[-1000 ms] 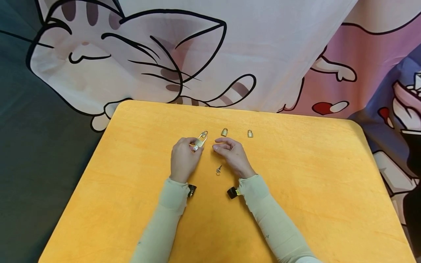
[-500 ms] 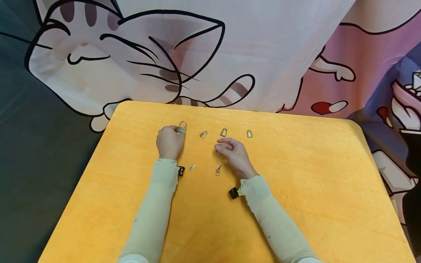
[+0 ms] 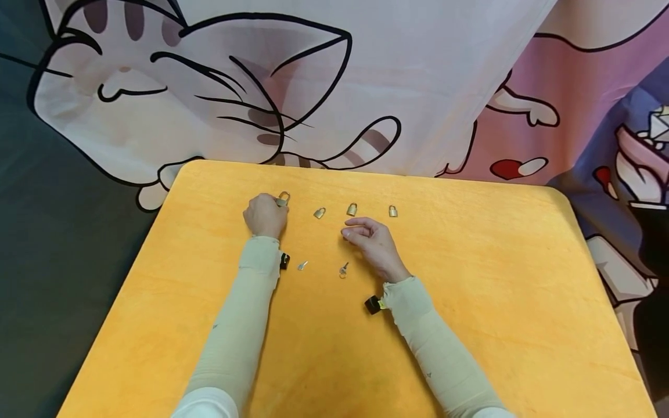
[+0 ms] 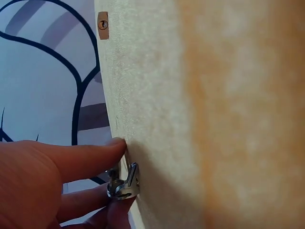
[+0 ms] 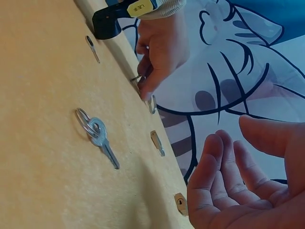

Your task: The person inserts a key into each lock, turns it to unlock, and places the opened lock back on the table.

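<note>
My left hand is at the far left of the row of padlocks, gripping a brass padlock by its body, with the shackle pointing to the back. In the left wrist view, silver key metal shows between thumb and fingers; the fingers hide most of the lock. My right hand hovers over the table with fingers loosely bent and holds nothing. Close to it are a brass padlock and a key on a ring. A single silver key lies nearer the left wrist.
Two more small brass padlocks, one tilted and one upright-facing, lie along the back of the yellow table. A cat-print curtain hangs right behind the table's far edge.
My left hand has carried the padlock left and toward the back of the table, uncovering a tilted padlock and a single key. The right hand has barely moved.
</note>
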The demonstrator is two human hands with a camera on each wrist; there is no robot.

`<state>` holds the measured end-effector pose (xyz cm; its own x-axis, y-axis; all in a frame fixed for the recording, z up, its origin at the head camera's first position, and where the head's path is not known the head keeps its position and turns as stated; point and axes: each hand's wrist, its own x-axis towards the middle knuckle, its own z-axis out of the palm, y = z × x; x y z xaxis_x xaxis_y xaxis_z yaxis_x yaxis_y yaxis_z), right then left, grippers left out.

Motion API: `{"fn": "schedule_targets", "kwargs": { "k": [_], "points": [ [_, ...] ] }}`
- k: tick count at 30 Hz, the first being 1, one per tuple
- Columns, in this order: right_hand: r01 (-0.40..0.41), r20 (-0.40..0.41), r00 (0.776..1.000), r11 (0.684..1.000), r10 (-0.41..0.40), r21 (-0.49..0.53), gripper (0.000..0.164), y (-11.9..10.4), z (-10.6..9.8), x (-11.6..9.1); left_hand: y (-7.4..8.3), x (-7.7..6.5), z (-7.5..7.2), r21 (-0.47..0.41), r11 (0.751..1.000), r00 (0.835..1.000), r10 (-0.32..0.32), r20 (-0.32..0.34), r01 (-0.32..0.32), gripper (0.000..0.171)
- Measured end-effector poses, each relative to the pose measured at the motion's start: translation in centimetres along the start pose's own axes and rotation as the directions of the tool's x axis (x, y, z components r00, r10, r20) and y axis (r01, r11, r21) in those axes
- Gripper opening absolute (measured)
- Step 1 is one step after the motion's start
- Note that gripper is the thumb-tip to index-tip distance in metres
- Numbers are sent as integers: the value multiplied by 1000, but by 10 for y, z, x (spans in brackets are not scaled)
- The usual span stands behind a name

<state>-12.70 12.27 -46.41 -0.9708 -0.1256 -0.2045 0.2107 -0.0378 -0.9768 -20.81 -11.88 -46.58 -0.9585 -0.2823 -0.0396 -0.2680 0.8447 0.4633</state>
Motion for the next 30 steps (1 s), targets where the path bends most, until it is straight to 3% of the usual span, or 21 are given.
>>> {"fn": "schedule_targets", "kwargs": {
  "k": [6,11,16,21,26,30],
  "points": [
    [23,10,1000,999,-22,-40,35,-8,-2,3,-1,2,1,44,999,1000,-4,30,3,30],
    [53,30,998,993,-50,-108,34,-21,-3,9,-1,4,0,30,1000,998,5,59,-7,34],
    [55,44,998,967,-45,-250,34,-33,-1,22,0,3,-3,30,999,997,15,80,-17,27],
    [24,28,1000,915,-13,-403,30,-42,7,41,2,-5,-12,53,997,994,46,101,-52,17],
    [-22,12,999,824,35,-566,26,-44,23,61,-1,-18,-25,55,993,991,97,91,-102,16],
    [-34,27,997,762,67,-647,25,-43,34,72,-2,-32,-34,40,989,983,136,120,-142,19]
  ]
}}
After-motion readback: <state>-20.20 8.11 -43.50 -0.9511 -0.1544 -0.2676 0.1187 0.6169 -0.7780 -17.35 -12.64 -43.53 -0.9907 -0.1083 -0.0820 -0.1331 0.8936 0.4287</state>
